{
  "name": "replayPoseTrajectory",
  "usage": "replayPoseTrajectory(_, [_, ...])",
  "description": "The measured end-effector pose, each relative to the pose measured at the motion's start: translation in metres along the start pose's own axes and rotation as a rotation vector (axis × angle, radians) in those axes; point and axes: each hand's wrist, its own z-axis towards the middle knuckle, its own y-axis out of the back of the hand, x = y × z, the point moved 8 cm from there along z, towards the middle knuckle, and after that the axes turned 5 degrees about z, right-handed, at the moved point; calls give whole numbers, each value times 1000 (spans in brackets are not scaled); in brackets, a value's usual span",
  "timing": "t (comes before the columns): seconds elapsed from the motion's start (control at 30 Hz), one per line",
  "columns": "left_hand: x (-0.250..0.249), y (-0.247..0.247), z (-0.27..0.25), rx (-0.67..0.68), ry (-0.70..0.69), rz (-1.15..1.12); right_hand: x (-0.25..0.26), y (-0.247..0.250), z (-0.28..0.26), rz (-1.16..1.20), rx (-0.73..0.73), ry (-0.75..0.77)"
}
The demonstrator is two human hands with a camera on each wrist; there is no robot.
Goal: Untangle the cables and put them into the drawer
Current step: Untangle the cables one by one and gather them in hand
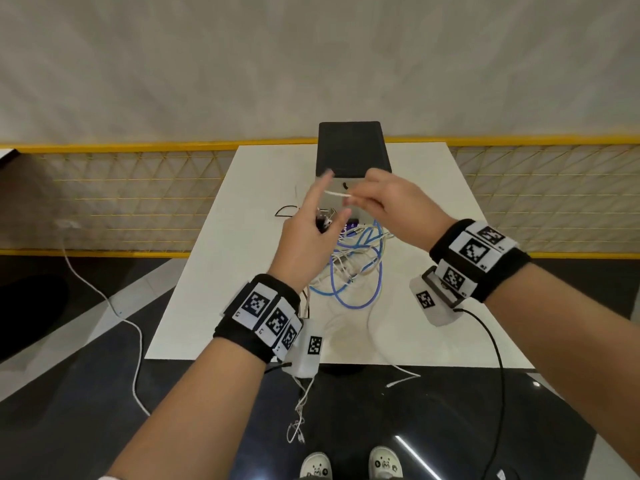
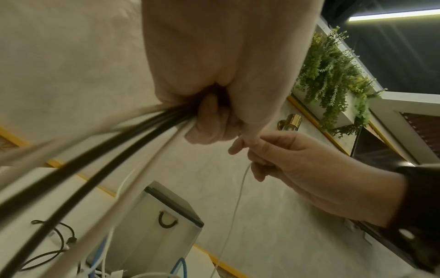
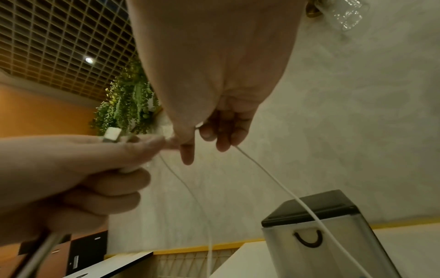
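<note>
Both hands up above the cable pile (image 1: 349, 268), working one thin white cable (image 1: 337, 194). Right hand (image 1: 388, 206) pinches it between thumb and fingertips. Left hand (image 1: 311, 237) grips a bunch of black and white cables in its curled lower fingers, index stretched out to meet the white one.

Pile sits on the table (image 1: 433, 237), just in front of the drawer box (image 1: 351, 150); drawer front with the dark handle (image 3: 308, 238) looks closed.

Judgement: cables are light, limp, smooth-jacketed, so they'll slip in a loose pinch and snag at loops. Hold near the plug (image 3: 112, 135), feed the end back through; don't yank. Blue cable (image 1: 360, 299) looks stiffer, springy.
</note>
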Motion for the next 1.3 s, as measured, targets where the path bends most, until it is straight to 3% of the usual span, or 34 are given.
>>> replayPoseTrajectory(0.13, [-3, -3, 11, -2, -12, 21, -15, -11, -7, 70, 36, -74])
replayPoseTrajectory(0.33, [-17, 33, 9, -305, -69, -169, -96, -53, -46, 222, 117, -452])
replayPoseTrajectory(0.43, [-7, 48, 9, -385, -28, -175, -118, -55, -59, 218, 102, -536])
replayPoseTrajectory(0.63, [5, 53, 5, -387, 59, -157, -103, 4, -25, 209, -207, -397])
replayPoseTrajectory(0.77, [-14, 22, 7, -203, -11, -123, -71, 26, -2, 175, -238, -241])
replayPoseTrajectory(0.9, [-23, -11, 13, 9, 13, -83, -29, 24, 2, 84, -239, -45])
replayPoseTrajectory(1.0, [-27, -11, 17, -19, -3, -145, -22, 21, -3, 121, -252, -20])
replayPoseTrajectory(1.1, [-31, 7, 17, -153, -38, -220, -46, 3, -12, 164, -203, -151])
replayPoseTrajectory(1.23, [-34, 39, 14, -331, -50, -304, -112, -25, -43, 234, -125, -525])
replayPoseTrajectory(1.3, [-29, 51, 15, -366, -50, -304, -122, -28, -50, 244, -113, -554])
